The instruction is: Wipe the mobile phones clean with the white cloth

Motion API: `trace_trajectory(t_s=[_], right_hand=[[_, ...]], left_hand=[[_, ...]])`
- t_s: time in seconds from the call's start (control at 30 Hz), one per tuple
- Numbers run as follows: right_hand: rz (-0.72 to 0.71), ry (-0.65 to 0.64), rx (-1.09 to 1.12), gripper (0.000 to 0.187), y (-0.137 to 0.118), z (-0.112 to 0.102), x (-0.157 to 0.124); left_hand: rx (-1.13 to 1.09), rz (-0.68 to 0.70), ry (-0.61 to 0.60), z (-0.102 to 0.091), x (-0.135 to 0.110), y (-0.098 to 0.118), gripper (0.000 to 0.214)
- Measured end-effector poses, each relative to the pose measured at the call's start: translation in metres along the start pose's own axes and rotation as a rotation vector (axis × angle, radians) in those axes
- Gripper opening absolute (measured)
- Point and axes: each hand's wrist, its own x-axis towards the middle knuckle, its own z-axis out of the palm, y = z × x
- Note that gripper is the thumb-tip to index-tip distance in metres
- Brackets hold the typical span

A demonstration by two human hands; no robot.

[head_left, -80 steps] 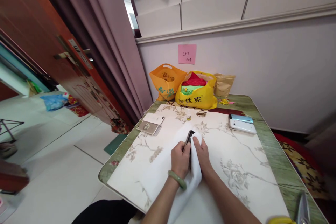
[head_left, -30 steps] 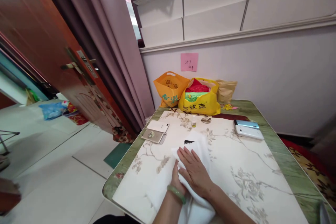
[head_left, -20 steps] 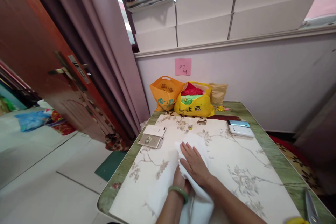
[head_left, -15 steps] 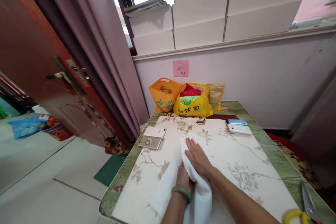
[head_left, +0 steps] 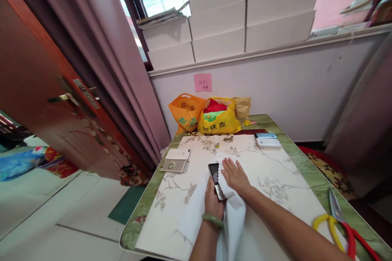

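My left hand (head_left: 213,204), with a green bangle at the wrist, is closed around a dark phone (head_left: 214,173) with a shiny silver end. A white cloth (head_left: 234,212) with a scalloped edge covers the phone's right part and hangs down toward me. Flat on the cloth, beside the phone, lies my right hand (head_left: 236,176), its fingers stretched out. The rest of the cloth spreads left beneath my left hand over a floral table mat (head_left: 277,183).
Phones (head_left: 173,166) lie at the mat's left, and more phones (head_left: 268,142) at its far right. A small bottle (head_left: 217,142) and glasses (head_left: 228,139) rest near the back. Behind stand an orange bag (head_left: 185,116) and a yellow bag (head_left: 219,124). Scissors (head_left: 337,212) lie at the right edge.
The dark phone, hidden under the cloth before, now shows in my left hand. My right hand has shifted slightly right on the cloth. The view has turned, bringing more of the scissors into sight.
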Motion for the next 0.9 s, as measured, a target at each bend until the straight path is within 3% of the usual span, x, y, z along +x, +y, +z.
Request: trace_trajectory(t_s=[0.2, 0.37, 0.53, 0.7, 0.9], right_hand=[[-0.015, 0.036, -0.027, 0.054, 0.000, -0.002, -0.012], [-0.002, -0.027, 0.139, 0.045, 0.003, -0.021, -0.009], [0.057, -0.006, 0.222, 0.038, 0.008, -0.035, -0.016], [0.067, 0.031, 0.247, 0.032, -0.006, -0.054, -0.018], [0.332, -0.047, 0.363, 0.031, -0.024, -0.097, -0.006]], left_hand=[[-0.171, -0.077, 0.115, -0.009, 0.005, 0.004, 0.036], [-0.172, -0.129, 0.078, -0.015, 0.008, 0.009, 0.042], [-0.157, -0.144, 0.071, -0.010, 0.004, 0.009, 0.040], [-0.165, -0.140, 0.080, -0.005, 0.002, 0.008, 0.047], [-0.153, -0.060, 0.076, -0.006, -0.002, 0.004, 0.056]])
